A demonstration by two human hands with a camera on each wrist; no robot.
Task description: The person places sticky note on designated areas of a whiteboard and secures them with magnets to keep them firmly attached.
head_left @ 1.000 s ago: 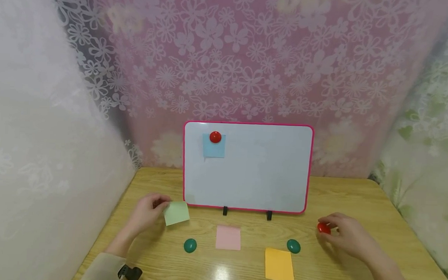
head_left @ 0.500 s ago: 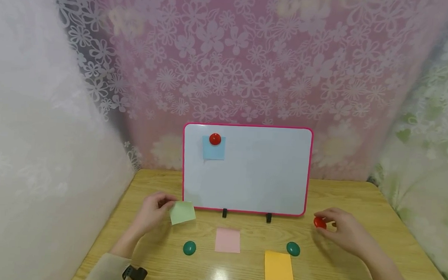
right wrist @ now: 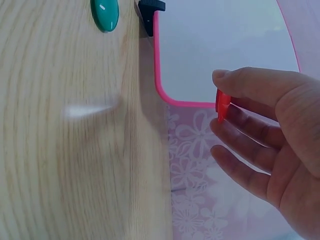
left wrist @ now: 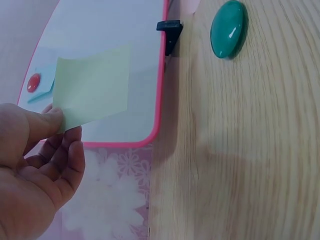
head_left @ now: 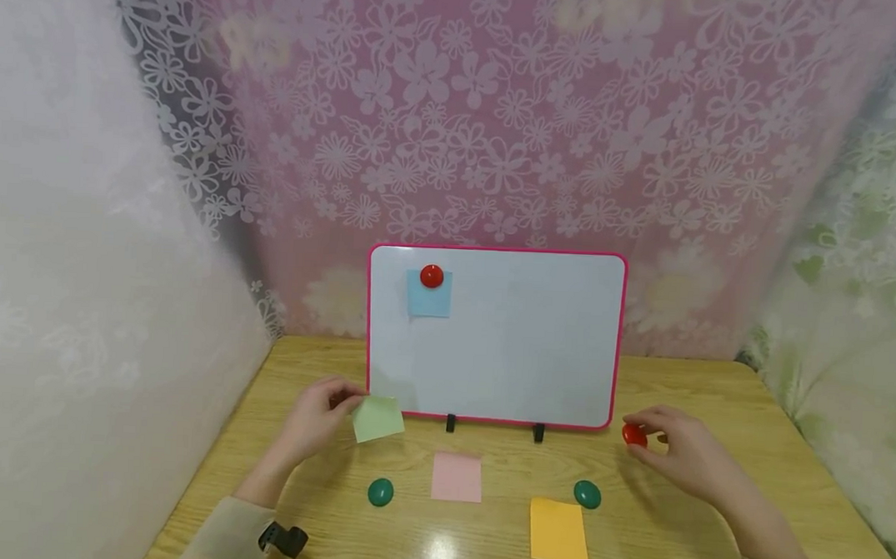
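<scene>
Between thumb and fingers, my left hand (head_left: 318, 417) pinches a pale green sticky note (head_left: 378, 419) by its upper left corner, in front of the whiteboard's lower left corner. In the left wrist view the green note (left wrist: 92, 87) hangs before the board, thumb on its corner. My right hand (head_left: 692, 451) holds a round red magnet (head_left: 635, 435) by its edges, off the board's lower right corner. The right wrist view shows that red magnet (right wrist: 223, 104) edge-on between thumb and fingers. On the pink-framed whiteboard (head_left: 520, 341), another red magnet (head_left: 431, 276) sits over a blue sticky note (head_left: 428, 299).
A pink sticky note (head_left: 457, 477) and an orange one (head_left: 559, 533) lie on the wooden table (head_left: 317, 524). One green magnet (head_left: 381, 492) is left of the pink note; another green magnet (head_left: 587, 494) is above the orange one. Black feet (head_left: 538, 433) support the board.
My left hand has moved right and slightly up with the green note, which now overlaps the board's lower left corner. My right hand has brought the red magnet slightly left and up.
</scene>
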